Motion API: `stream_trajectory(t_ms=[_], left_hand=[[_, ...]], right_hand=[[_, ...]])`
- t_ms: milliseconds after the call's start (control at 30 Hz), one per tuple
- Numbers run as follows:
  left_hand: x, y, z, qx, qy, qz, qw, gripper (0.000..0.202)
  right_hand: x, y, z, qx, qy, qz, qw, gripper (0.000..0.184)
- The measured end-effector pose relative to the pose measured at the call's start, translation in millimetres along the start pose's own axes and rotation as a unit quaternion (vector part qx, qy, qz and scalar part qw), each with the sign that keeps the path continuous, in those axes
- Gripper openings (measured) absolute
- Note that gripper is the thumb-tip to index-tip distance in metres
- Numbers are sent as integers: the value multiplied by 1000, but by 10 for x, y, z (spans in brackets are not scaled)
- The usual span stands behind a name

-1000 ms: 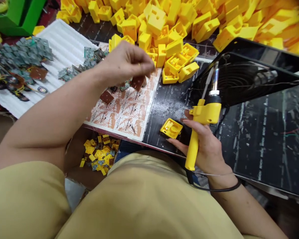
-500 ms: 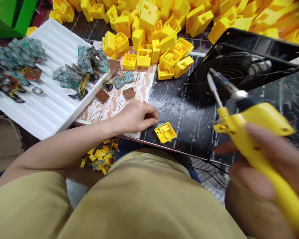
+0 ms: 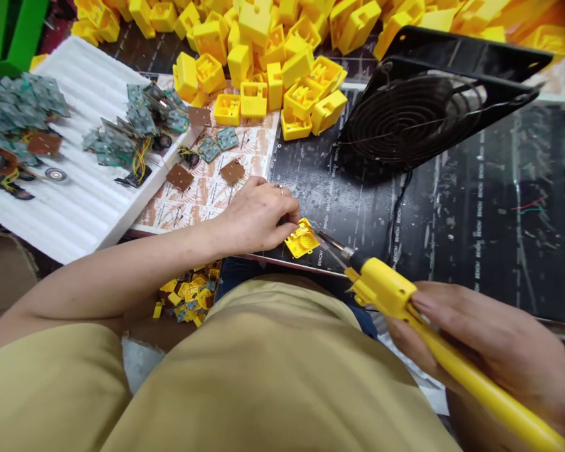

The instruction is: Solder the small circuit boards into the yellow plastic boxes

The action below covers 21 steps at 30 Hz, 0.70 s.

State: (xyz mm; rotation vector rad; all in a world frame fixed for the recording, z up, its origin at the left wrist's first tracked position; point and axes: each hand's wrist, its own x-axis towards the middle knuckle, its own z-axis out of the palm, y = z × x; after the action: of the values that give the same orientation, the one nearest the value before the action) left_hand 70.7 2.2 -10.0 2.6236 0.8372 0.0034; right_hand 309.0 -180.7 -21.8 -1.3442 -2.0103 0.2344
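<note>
A small open yellow plastic case (image 3: 306,243) lies near the front edge of the dark bench, with small parts inside. My left hand (image 3: 263,213) is at its upper left, thumb and forefinger pinched together over the rim; whatever they pinch is too small or hidden to name. My right hand (image 3: 480,333) is wrapped round the handle of a yellow soldering gun (image 3: 390,292). The gun's metal tip and the thin feed tube beside it point left into the case. Whether the tip touches anything in there cannot be made out.
A black fan (image 3: 419,119) stands behind on the bench. Many yellow cases (image 3: 254,100) are heaped at the back. A white foam tray (image 3: 75,207) at left carries circuit boards and small speakers. Loose brown boards (image 3: 233,171) lie near my left hand. Below is a box of yellow pieces (image 3: 193,292).
My right hand has brought the soldering gun down and left, from in front of the fan to the case. My left fingers have shifted right, over the case's rim. The view has shifted slightly.
</note>
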Motion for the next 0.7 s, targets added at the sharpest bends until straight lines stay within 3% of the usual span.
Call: stream_trajectory(t_ms=[167, 467, 633, 700], left_hand=[[-15, -16, 15, 5, 23, 12, 1000, 15], [7, -16, 43, 19, 26, 26, 999, 17], [20, -29, 65, 20, 34, 32, 999, 17], [22, -32, 57, 19, 33, 37, 999, 17]], right_hand=[[5, -166, 41, -61, 22, -55, 996, 22], [122, -226, 73, -66, 20, -102, 992, 28], [136, -248, -36, -60, 8, -74, 995, 16], [117, -212, -81, -56, 16, -33, 998, 10]])
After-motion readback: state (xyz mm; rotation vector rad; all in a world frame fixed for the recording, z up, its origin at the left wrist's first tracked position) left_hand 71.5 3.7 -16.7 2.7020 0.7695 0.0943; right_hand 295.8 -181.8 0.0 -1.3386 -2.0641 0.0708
